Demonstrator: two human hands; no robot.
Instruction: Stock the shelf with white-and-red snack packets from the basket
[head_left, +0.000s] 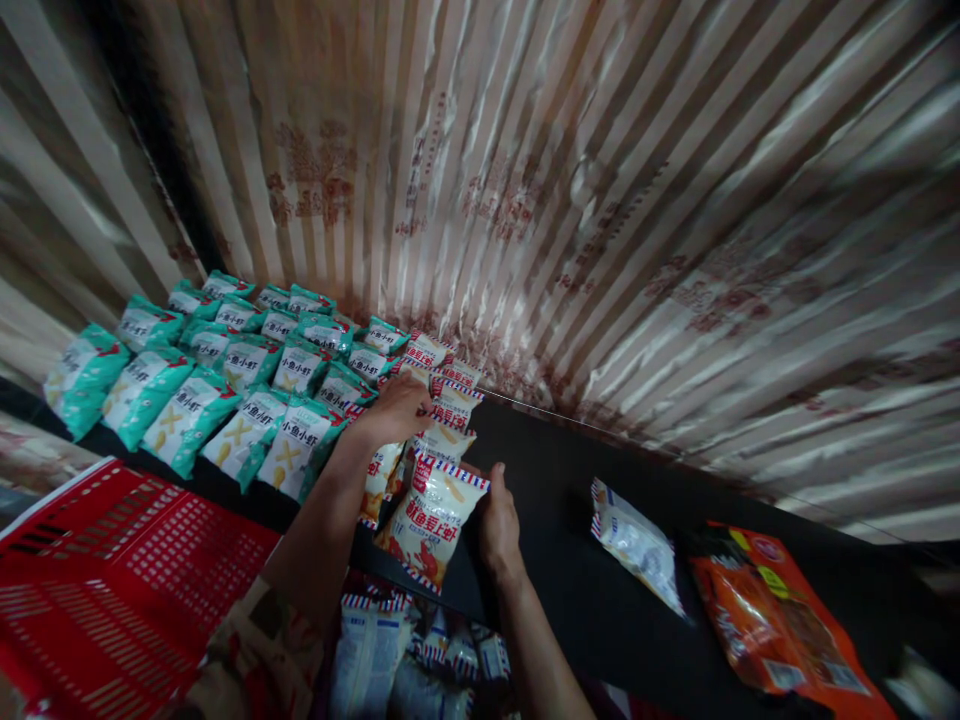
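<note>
My left hand (pixel 401 408) reaches over a row of cream snack bags with red lettering and striped edges. Its fingers are bent together at one of the bags (pixel 444 438) behind the front one. The front cream bag (pixel 435 520) leans upright near the shelf's edge, printed side toward me. Against that bag's right edge lies my right hand (pixel 500 520), thumb stretched up, its other fingers mostly hidden. Left of the cream bags stand several rows of teal and white snack bags (pixel 244 435).
A red perforated basket (pixel 142 570) is at lower left. On the black shelf (pixel 547 500) to the right lie a single snack bag (pixel 637 545) and orange packets (pixel 780 610). More bags (pixel 371 650) sit below the shelf edge. Pleated printed sheeting (pixel 525 180) rises behind.
</note>
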